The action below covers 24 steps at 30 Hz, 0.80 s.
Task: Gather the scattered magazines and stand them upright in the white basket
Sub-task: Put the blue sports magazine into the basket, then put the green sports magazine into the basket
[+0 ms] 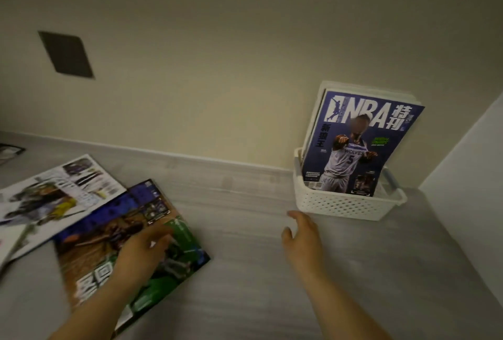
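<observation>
A white perforated basket [340,205] stands against the wall at the right. A blue NBA magazine [359,143] stands upright in it, with other magazines behind it. On the grey table at the left lies a dark blue and green magazine [117,219]. My left hand [144,249] rests on it with loosely bent fingers; blur hides the exact hold. A lighter magazine [54,192] lies partly beneath it, further left. My right hand [302,239] hovers open over the bare table, just in front of the basket and holding nothing.
The grey table [245,271] meets a cream wall behind and a light panel [468,176] at the right. A dark square plate [66,53] is on the wall. A dark-edged object [8,150] pokes in at the far left.
</observation>
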Motion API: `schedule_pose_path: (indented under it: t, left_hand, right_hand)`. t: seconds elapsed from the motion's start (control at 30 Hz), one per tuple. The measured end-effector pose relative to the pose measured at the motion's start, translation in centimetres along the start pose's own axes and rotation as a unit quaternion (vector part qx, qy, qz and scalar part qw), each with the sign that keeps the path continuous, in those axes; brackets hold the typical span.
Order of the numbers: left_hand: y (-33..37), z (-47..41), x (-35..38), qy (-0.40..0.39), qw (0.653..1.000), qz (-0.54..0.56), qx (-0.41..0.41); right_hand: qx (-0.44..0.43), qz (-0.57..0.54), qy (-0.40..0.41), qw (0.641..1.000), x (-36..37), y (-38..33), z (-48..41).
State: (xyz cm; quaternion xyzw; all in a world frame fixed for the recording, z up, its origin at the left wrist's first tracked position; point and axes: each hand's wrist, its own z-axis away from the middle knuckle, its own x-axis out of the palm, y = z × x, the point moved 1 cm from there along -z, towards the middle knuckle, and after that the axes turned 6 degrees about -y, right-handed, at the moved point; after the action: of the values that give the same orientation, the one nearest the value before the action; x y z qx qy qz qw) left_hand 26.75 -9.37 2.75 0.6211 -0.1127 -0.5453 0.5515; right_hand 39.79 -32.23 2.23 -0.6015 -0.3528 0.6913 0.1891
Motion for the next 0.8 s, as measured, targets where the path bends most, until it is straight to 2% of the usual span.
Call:
schedule_pose_path:
  t: [0.17, 0.27, 0.4, 0.5, 0.6, 0.67, 0.73, 0.8]
  left_hand:
    - [-6.9, 1.8, -6.4, 0.066, 0.992, -0.092, -0.045]
    - [-9.9, 2.1, -9.1, 0.072, 0.988, -0.121, -0.071]
    - [-12.4, 0.8, -11.0, 0.017, 0.971, -0.210, -0.113]
    - [-12.5, -0.6, -11.0, -0.010, 0.967, -0.220, -0.130]
    - [-11.8, -1.9, -10.0, -0.011, 0.978, -0.156, -0.138]
    - [-11.4, -2.5, -9.5, 0.022, 0.984, -0.077, -0.158]
    - [-11.0, -2.8, -9.3, 0.064, 0.980, 0.059, -0.181]
    - [-10.5, -3.0, -9.4, 0.089, 0.953, 0.208, -0.203]
  right_hand:
    - [-0.042, 0.090, -0.112, 0.989, 9.3, -2.2, 4.5]
    - [-0.078, 0.226, -0.106, 0.965, 12.3, -2.2, 6.0]
    - [-0.074, 0.273, -0.104, 0.953, 12.7, -2.1, 6.1]
    - [-0.072, 0.281, -0.112, 0.950, 12.9, -2.3, 6.0]
    - [-0.069, 0.287, -0.117, 0.948, 12.9, -2.2, 6.0]
    - [-0.067, 0.285, -0.119, 0.949, 12.9, -2.1, 5.9]
    - [-0.068, 0.284, -0.121, 0.949, 12.9, -2.1, 5.8]
    - [-0.068, 0.284, -0.122, 0.948, 13.0, -2.1, 5.8]
